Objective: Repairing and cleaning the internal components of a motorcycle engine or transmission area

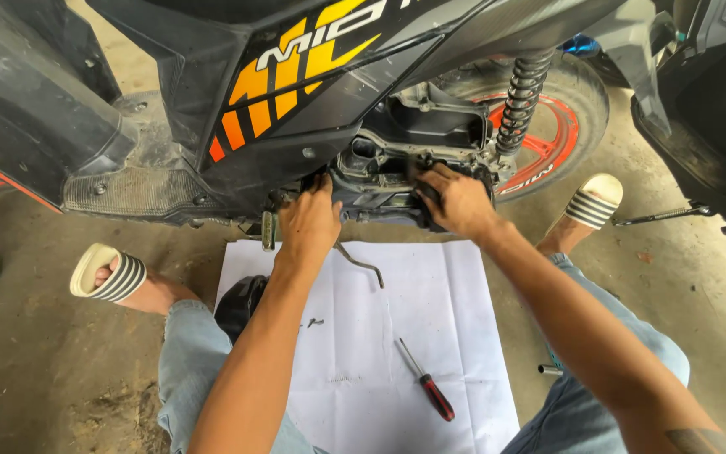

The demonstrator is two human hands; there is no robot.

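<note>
While the person squats on the concrete floor [35,370] beside a black scooter [296,92], both hands are up against the exposed engine casing [384,181] under the side panel.

Head view, only one there is:

- Left hand [308,220]: fingers curled up onto the lower left edge of the casing, just under the black panel with the orange stripes [254,101]. Looks like it's pressing or hooking on the edge; can't tell if it actually grips anything.
- Right hand [455,200]: closed over the right end of the casing, fingers wrapped round a dark part there. What exactly is under the fingers is hidden.
- Casing sits low on the bike, between the footboard [128,193] and the rear wheel [548,134] with its red rim. Rear shock spring [518,101] stands just right of the right hand.
- A bent metal lever [361,265] hangs below the casing, between the forearms.
- White sheet [464,336] on the floor under the arms. On it: a screwdriver with red and black handle [426,380], well clear of both hands, and a small fastener [314,322] near the left forearm.
- Dark rounded object [241,303] at the sheet's left edge, by the left knee.
- Striped slippers on both feet, left [111,273] and right [594,202].
</note>
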